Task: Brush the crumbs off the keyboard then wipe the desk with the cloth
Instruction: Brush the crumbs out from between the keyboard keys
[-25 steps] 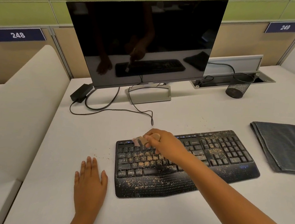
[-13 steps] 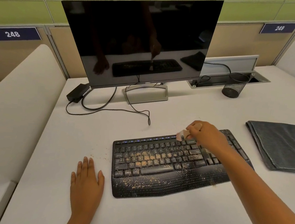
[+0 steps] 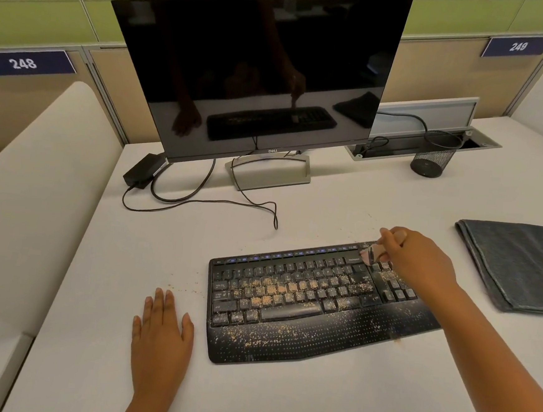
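Observation:
A black keyboard (image 3: 304,306) lies on the white desk (image 3: 248,399), strewn with tan crumbs over its keys and palm rest. My right hand (image 3: 418,259) grips a small brush (image 3: 368,255) whose bristles touch the keyboard's upper right, near the number pad. My left hand (image 3: 160,337) rests flat on the desk, just left of the keyboard. A folded dark grey cloth (image 3: 515,264) lies on the desk to the right. A few crumbs (image 3: 185,289) are scattered on the desk left of the keyboard.
A black monitor (image 3: 257,74) on a silver stand (image 3: 269,173) is behind the keyboard, with cables (image 3: 199,200) and a power brick (image 3: 143,169) at its left. A mesh pen cup (image 3: 433,153) stands by a cable tray at back right. Padded dividers flank the desk.
My right hand has carried the brush from the keyboard's upper left across to its upper right. My left hand has stayed flat on the desk.

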Motion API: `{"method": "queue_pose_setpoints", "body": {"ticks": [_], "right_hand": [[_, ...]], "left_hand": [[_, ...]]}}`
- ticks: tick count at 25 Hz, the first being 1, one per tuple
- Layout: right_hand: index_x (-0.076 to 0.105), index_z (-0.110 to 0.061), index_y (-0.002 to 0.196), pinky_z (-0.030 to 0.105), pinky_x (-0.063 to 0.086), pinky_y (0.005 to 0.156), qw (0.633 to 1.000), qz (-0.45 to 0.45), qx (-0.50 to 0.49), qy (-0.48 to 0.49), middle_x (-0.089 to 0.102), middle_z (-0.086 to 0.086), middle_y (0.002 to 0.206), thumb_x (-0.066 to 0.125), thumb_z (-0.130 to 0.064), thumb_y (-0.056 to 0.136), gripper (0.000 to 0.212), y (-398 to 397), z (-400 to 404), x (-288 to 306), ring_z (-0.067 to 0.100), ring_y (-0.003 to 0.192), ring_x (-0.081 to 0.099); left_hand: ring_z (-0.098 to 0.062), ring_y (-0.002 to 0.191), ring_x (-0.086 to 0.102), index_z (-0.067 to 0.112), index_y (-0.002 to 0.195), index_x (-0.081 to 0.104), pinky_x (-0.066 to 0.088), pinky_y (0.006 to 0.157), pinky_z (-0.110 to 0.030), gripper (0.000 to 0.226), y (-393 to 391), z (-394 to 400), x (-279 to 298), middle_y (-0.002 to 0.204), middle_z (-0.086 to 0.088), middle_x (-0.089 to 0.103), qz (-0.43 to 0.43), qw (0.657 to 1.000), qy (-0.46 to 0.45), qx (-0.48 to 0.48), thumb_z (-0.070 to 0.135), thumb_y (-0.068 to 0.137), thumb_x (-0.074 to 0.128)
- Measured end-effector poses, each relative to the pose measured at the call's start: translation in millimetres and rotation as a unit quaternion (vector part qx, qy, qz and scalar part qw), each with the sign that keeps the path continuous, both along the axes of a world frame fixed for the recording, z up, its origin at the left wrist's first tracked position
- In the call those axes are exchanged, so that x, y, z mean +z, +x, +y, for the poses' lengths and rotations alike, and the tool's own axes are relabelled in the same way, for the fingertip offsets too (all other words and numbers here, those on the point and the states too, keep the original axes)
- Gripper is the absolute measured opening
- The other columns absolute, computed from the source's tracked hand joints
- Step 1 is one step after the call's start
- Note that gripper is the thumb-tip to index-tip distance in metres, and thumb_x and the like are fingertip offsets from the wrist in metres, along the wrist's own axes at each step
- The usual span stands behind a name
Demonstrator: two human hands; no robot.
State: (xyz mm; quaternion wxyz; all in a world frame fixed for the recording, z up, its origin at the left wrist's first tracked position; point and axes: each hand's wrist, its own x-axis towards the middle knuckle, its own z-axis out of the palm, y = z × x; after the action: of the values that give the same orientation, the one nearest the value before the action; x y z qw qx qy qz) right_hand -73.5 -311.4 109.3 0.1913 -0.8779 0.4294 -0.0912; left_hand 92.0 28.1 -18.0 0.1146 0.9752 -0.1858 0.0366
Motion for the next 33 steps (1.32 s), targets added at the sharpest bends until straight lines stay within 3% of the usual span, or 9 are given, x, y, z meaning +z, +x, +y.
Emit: {"method": "queue_pose_setpoints", "body": {"ticks": [8,14,20,23,28,33], "right_hand": [[0.066,-0.016,0.073,0.031,0.045,0.067,1.000,0.002,-0.006,-0.006,0.067,-0.005,0.066,0.028,-0.042,0.099,0.052,-26.3,12.5,0.2,0.014,0.067,0.059],[0.066,-0.012,0.062,0.037,0.052,0.072,1.000,-0.007,0.015,0.010,0.068,0.001,0.062,0.031,-0.037,0.099,0.057,-40.3,17.6,-0.1,0.019,0.062,0.063],[0.064,-0.006,0.061,0.035,0.052,0.071,0.998,0.044,0.027,0.028,0.068,0.007,0.062,0.031,-0.031,0.099,0.056,-49.3,27.1,4.1,0.022,0.063,0.063],[0.065,-0.007,0.068,0.035,0.053,0.072,0.998,0.037,0.018,0.038,0.069,0.007,0.064,0.031,-0.036,0.099,0.055,-48.3,27.7,15.0,0.022,0.064,0.064],[0.064,-0.016,0.084,0.023,0.042,0.059,0.999,-0.036,0.025,0.029,0.066,-0.006,0.068,0.031,-0.046,0.098,0.046,-28.6,37.4,20.1,0.012,0.065,0.061],[0.061,-0.021,0.105,0.016,0.041,0.049,0.967,-0.130,0.087,0.199,0.066,-0.007,0.076,0.039,-0.040,0.096,0.030,-4.6,65.6,4.5,0.003,0.059,0.057]], "left_hand": [[-0.035,0.130,0.038,-0.002,0.132,0.045,0.027,0.105,-0.051,0.071,0.3,0.0,-0.9,0.139,-0.019,0.044,-0.002,1.000,0.001,-0.002,0.043,0.085,0.018],[-0.034,0.133,0.036,-0.001,0.134,0.042,0.025,0.107,-0.050,0.073,0.2,-0.1,-1.5,0.141,-0.018,0.041,-0.003,1.000,0.000,-0.001,0.045,0.085,0.015],[-0.033,0.134,0.034,0.000,0.135,0.041,0.024,0.108,-0.049,0.074,0.0,1.1,-1.9,0.142,-0.017,0.040,-0.001,1.000,-0.002,0.000,0.045,0.084,0.014],[-0.032,0.135,0.032,0.001,0.136,0.040,0.022,0.109,-0.048,0.075,0.3,0.4,-2.6,0.144,-0.016,0.038,0.002,1.000,-0.001,0.000,0.046,0.084,0.013],[-0.031,0.136,0.031,0.001,0.137,0.039,0.021,0.110,-0.047,0.075,0.6,1.2,-2.6,0.144,-0.016,0.037,-0.003,1.000,-0.001,-0.002,0.046,0.084,0.012],[-0.031,0.136,0.031,0.000,0.137,0.039,0.021,0.110,-0.048,0.070,0.1,0.4,-3.1,0.144,-0.016,0.037,-0.004,1.000,-0.008,0.001,0.043,0.086,0.017]]}}
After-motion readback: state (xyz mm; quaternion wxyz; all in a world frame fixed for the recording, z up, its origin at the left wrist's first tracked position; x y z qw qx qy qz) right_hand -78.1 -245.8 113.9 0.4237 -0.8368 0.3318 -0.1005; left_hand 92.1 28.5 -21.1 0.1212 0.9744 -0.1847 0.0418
